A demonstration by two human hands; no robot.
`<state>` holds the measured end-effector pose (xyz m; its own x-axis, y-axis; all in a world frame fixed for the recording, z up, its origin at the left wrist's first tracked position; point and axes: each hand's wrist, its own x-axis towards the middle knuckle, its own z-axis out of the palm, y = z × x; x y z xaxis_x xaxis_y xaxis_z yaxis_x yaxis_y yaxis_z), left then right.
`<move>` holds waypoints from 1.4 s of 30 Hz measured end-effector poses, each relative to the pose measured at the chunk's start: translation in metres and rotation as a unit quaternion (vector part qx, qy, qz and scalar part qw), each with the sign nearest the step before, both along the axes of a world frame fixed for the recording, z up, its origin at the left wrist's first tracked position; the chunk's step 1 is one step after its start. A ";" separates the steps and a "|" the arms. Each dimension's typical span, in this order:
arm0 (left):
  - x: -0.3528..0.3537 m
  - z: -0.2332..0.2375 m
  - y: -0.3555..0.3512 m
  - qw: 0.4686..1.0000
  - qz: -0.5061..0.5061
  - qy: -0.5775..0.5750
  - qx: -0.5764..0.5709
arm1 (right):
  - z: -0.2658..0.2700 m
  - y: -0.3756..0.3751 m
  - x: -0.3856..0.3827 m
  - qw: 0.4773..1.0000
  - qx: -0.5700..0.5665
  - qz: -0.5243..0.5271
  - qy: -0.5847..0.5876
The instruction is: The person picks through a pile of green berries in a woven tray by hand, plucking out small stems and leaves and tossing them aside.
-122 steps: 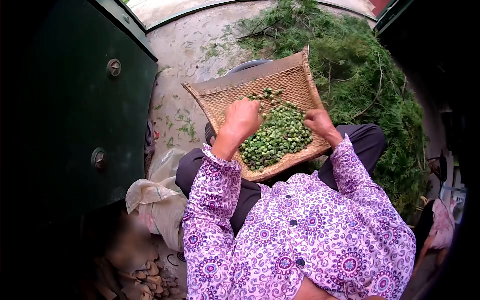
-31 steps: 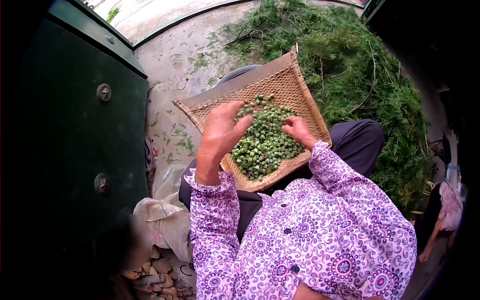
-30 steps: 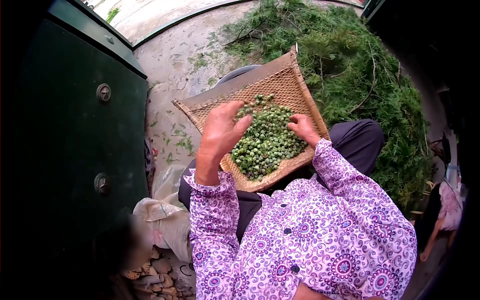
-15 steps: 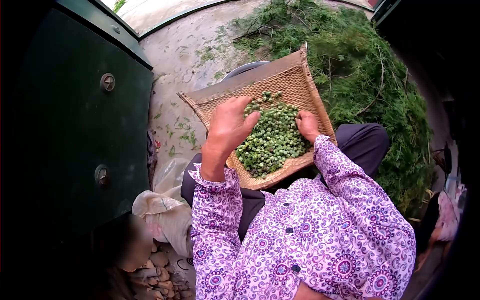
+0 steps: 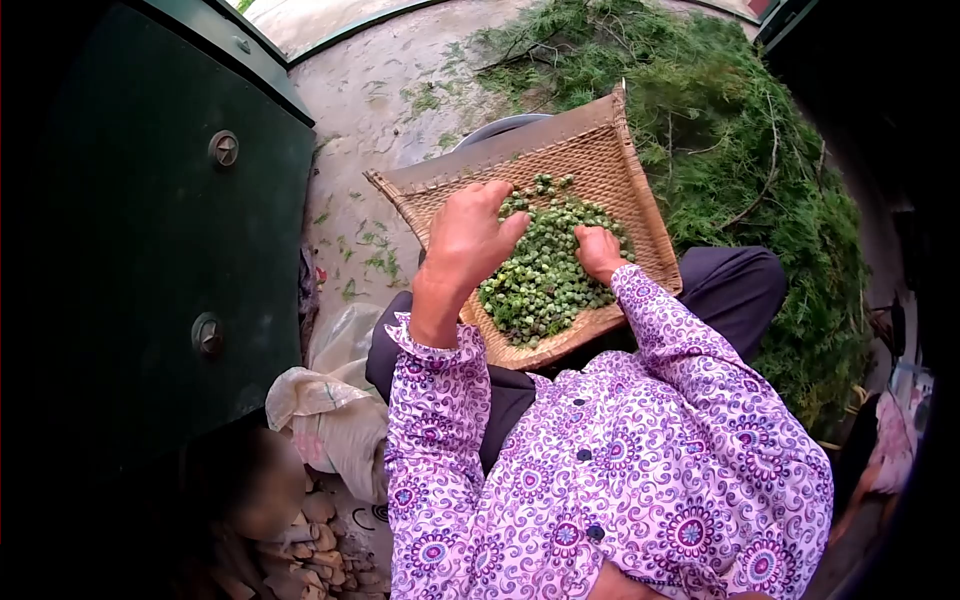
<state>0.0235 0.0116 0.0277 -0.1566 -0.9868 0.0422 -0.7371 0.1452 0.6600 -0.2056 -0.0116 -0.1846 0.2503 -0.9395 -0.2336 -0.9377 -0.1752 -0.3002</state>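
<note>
A woven winnowing basket (image 5: 610, 160) rests tilted across my lap, with a heap of small green seed cones (image 5: 545, 290) spread over its middle. My left hand (image 5: 468, 235) is held above the basket's left side, thumb and fingers apart in a curve, and nothing shows between them. At the right side of the heap, my right hand (image 5: 600, 252) is closed with its fingertips down at the cones. Whatever those fingertips pinch is hidden or too small to name.
Cut green conifer branches (image 5: 720, 130) are piled on the floor to the right. A metal basin's rim (image 5: 505, 128) shows behind the basket. To the left are a dark green door (image 5: 170, 250), a pale sack (image 5: 330, 410) and split wood (image 5: 315, 545).
My right hand has shifted left, from the basket's right edge in over the cones. My left hand stays in nearly the same place above the basket. The whole view has shifted slightly.
</note>
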 end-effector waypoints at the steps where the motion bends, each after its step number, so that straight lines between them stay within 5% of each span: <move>1: 0.001 0.000 -0.001 1.000 0.002 -0.003 0.003 | -0.005 -0.002 -0.002 0.998 0.040 -0.049 -0.024; 8: 0.002 0.001 0.003 1.000 0.005 -0.008 -0.006 | -0.014 -0.008 -0.031 0.960 0.096 -0.128 -0.229; 10: 0.002 0.000 0.003 1.000 0.004 -0.010 -0.005 | 0.014 -0.007 -0.035 0.840 0.293 -0.183 -0.420; 13: -0.002 -0.004 0.001 1.000 -0.004 -0.019 0.020 | 0.057 0.000 -0.033 0.819 0.321 -0.165 -0.446; 19: -0.036 -0.044 0.000 0.980 -0.087 0.111 0.139 | 0.111 0.006 -0.042 0.811 0.351 -0.056 -0.465; 24: -0.085 -0.080 0.016 0.871 -0.048 0.409 0.268 | 0.130 0.013 -0.052 0.819 0.302 0.013 -0.488; 28: -0.101 -0.093 0.024 0.812 -0.015 0.499 0.303 | 0.141 0.018 -0.060 0.865 0.220 0.075 -0.444; 31: -0.093 -0.096 0.026 0.843 -0.008 0.455 0.286 | 0.148 0.015 -0.071 0.882 0.187 0.096 -0.422; 33: -0.082 -0.090 0.028 0.856 0.015 0.429 0.290 | 0.139 0.007 -0.082 0.904 0.003 0.169 -0.392; 37: -0.054 -0.095 0.034 0.904 0.125 0.319 0.256 | 0.146 -0.033 -0.127 0.888 -0.094 0.007 -0.450; 39: -0.026 -0.126 0.032 0.908 0.115 0.284 0.287 | 0.113 -0.066 -0.158 0.918 -0.279 -0.030 -0.280; 41: -0.021 -0.133 0.033 0.978 0.145 0.054 0.140 | 0.117 -0.078 -0.174 0.970 -0.239 -0.019 -0.043; 42: -0.018 -0.134 0.032 0.978 0.134 -0.013 0.157 | 0.122 -0.082 -0.176 0.956 -0.266 -0.003 -0.125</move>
